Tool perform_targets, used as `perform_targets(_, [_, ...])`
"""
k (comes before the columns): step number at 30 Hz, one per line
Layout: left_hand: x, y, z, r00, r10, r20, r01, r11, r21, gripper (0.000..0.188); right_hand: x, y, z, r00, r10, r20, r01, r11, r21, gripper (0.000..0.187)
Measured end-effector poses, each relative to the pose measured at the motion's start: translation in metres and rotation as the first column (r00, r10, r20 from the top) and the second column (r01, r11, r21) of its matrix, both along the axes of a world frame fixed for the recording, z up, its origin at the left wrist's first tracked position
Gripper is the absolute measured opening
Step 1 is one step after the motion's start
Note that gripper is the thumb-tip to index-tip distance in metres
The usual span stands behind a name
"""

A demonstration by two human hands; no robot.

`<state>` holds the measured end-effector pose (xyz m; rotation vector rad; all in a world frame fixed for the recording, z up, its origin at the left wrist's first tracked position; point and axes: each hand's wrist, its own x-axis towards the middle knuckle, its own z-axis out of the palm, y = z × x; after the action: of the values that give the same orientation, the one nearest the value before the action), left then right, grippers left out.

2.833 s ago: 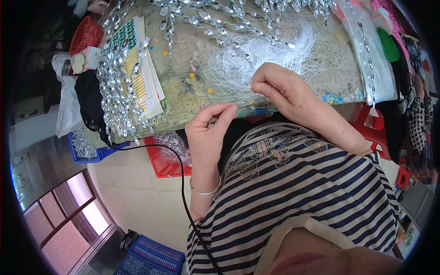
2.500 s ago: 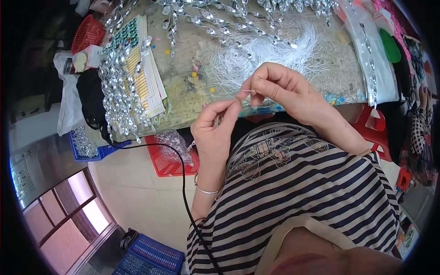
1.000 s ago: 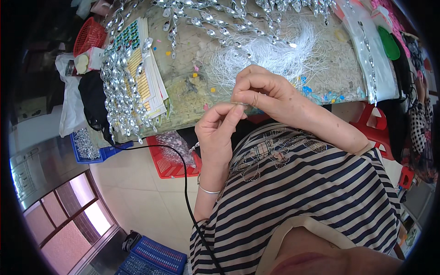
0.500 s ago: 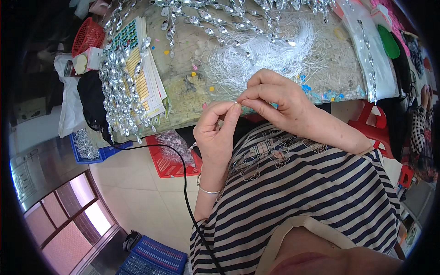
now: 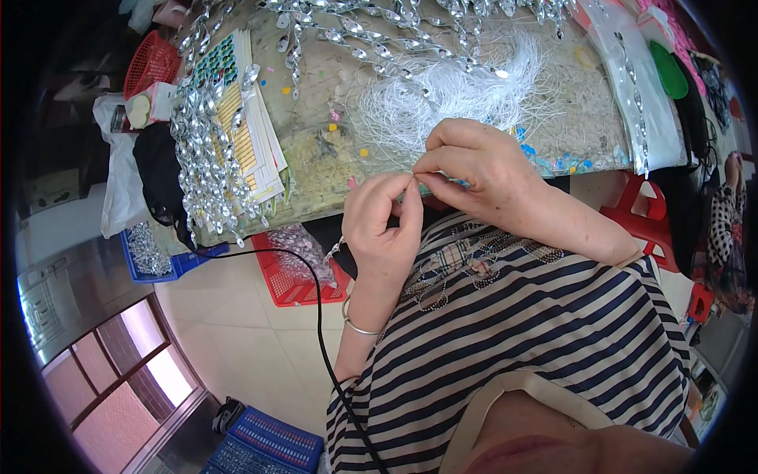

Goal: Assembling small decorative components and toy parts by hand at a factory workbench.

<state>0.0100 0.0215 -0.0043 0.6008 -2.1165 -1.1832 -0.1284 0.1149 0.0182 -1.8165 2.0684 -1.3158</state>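
Observation:
In front of my striped shirt, just off the table's near edge, my two hands meet fingertip to fingertip. My left hand (image 5: pixel 380 225) pinches thumb against forefinger, and my right hand (image 5: pixel 491 170) pinches at the same spot from the right. Whatever lies between the fingertips is too small to make out. Beside the left wrist shows a short piece of silver strand (image 5: pixel 335 248); where it leads is hidden by the hand. Beyond the right hand lies a loose heap of white thread (image 5: pixel 466 91). Strands of twisted silver gem-like beads (image 5: pixel 379 49) stretch across the table's far part.
More silver strands (image 5: pixel 207 150) drape over the table (image 5: pixel 316 170) edge at left, beside sheets of cards (image 5: pixel 257 130). A black cable (image 5: pixel 319 316) runs down past my left arm. Below are a red basket (image 5: pixel 288 280) and a blue tray (image 5: pixel 150 257); right, a red stool (image 5: pixel 643 213).
My left hand has shifted slightly up and right, its fingers closing in on the right fingertips. The right hand stays nearly in place, both still pinching.

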Motion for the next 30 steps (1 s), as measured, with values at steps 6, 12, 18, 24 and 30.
perform_targets(6, [-0.001,0.002,-0.004,1.0,0.021,-0.004,-0.021,0.972,-0.235,0.012,0.004,-0.004,-0.009,0.998,-0.043,-0.052,0.043,0.999,0.007,0.015])
perform_targets(12, [0.003,0.003,-0.005,0.999,0.025,-0.044,-0.012,0.964,0.264,0.009,0.004,-0.005,-0.013,0.994,-0.016,0.111,0.021,0.999,-0.042,0.012])
perform_targets(18, [0.005,0.002,0.001,0.994,0.053,-0.099,0.037,0.677,0.735,0.009,0.003,-0.001,-0.014,0.782,0.028,0.623,-0.095,0.993,0.075,0.003])
perform_targets(24, [0.004,0.003,0.004,0.992,0.068,-0.106,0.022,0.734,0.679,0.008,0.002,0.001,-0.019,0.543,0.013,0.839,-0.129,0.989,0.068,0.005])
perform_targets(30, [0.004,0.001,-0.007,0.993,0.059,-0.1,-0.002,0.87,0.493,0.006,0.0,0.003,-0.014,0.704,0.049,0.709,-0.141,0.987,0.071,0.008])
